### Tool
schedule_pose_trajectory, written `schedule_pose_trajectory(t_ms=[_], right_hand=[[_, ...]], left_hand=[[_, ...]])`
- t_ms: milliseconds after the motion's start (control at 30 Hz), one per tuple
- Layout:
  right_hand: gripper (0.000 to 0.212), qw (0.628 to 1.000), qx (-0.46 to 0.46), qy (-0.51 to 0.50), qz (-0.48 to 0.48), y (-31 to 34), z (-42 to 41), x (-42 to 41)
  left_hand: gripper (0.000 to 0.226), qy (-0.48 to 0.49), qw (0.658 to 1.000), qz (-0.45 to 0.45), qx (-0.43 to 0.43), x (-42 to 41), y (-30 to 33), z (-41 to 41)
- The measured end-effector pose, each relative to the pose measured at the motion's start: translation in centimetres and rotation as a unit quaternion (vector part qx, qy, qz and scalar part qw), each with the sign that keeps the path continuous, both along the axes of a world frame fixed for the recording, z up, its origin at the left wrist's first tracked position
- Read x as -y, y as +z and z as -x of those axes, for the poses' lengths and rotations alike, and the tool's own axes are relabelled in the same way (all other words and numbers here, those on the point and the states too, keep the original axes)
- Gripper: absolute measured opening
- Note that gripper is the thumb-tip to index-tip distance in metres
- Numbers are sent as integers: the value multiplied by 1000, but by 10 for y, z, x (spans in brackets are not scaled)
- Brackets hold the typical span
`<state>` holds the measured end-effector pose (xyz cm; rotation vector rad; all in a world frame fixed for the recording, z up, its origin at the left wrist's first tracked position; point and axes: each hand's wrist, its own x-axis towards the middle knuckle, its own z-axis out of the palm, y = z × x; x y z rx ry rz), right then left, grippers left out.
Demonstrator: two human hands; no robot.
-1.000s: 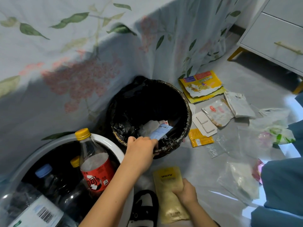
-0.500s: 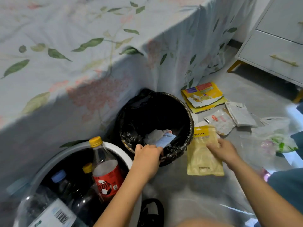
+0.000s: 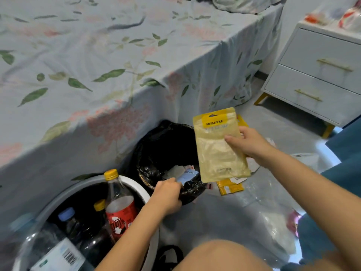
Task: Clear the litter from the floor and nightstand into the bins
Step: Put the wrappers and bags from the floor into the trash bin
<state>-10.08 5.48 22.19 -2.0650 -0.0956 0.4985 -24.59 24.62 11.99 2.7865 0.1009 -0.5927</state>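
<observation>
My right hand (image 3: 252, 142) pinched the yellow pouch (image 3: 218, 147) in its grip — held upright above the black-lined bin (image 3: 166, 145). My left hand (image 3: 168, 194) curled over that bin's near rim, gripping it. More wrappers (image 3: 230, 187) lay on the floor (image 3: 224, 218) just beside the bin.

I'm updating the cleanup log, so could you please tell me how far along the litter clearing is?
Partly done. The black-lined bin already holds paper scraps, and the white bin holds plastic bottles. In hand: the right hand holds a yellow pouch beside the black-lined bin, whose rim the left hand grips. Left: yellow packets and clear wrappers on the floor, plus litter on the nightstand.
</observation>
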Motion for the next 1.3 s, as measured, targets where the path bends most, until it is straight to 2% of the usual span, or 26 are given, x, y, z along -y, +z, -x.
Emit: schedule_pose_trajectory(t_ms=[67,100,133,167,233,267,367,533,700,767,800,833,933,1000,1033,1067,1133,1200,1300], right_hand=[[18,999,-30,15,-20,-3,8,-13],[19,998,-49,24,-33,-4,11,-18],[20,996,-69,31,-49,-5,13,-23],[23,993,-89,40,-64,-6,14,-27],[28,987,-120,67,-87,-8,16,-33],[29,983,-133,80,-99,-9,17,-35],[33,970,-163,99,-150,-8,18,-39],[32,945,-223,99,-217,-3,15,-37],[37,909,-332,119,-222,-4,7,-26],[33,923,-313,131,-180,-7,7,-25],[22,936,-283,139,-159,-11,7,-25],[14,946,-253,140,-148,-12,7,-26],[23,957,-216,122,-147,-17,7,-24],[35,964,-198,111,-140,-16,8,-25],[40,967,-188,110,-135,-15,10,-25],[41,969,-174,114,-130,-15,10,-26],[36,974,-142,136,-114,-15,12,-28],[29,976,-101,178,-80,-14,15,-29],[25,974,-56,218,-36,-14,17,-34]], left_hand=[[65,75,988,132,23,-3,15,1],[71,141,966,208,57,-3,27,2],[70,217,927,291,91,-4,41,2],[66,298,866,386,110,-3,55,1],[42,411,726,543,102,-3,75,-4],[30,422,693,576,97,-4,84,-5],[26,406,698,578,117,-6,92,-6],[11,435,702,540,163,-11,81,-13],[39,392,754,474,229,-22,76,-16],[43,358,787,453,219,-23,76,-18],[44,348,790,461,204,-22,76,-19],[45,352,778,486,187,-20,79,-20],[35,415,686,587,115,-15,88,-25],[20,439,649,616,73,-15,88,-26],[20,432,657,615,61,-16,85,-26],[28,414,682,600,56,-17,79,-26],[37,367,757,534,75,-17,72,-28],[27,296,829,463,109,-16,71,-31],[13,171,906,379,82,-17,72,-41]])
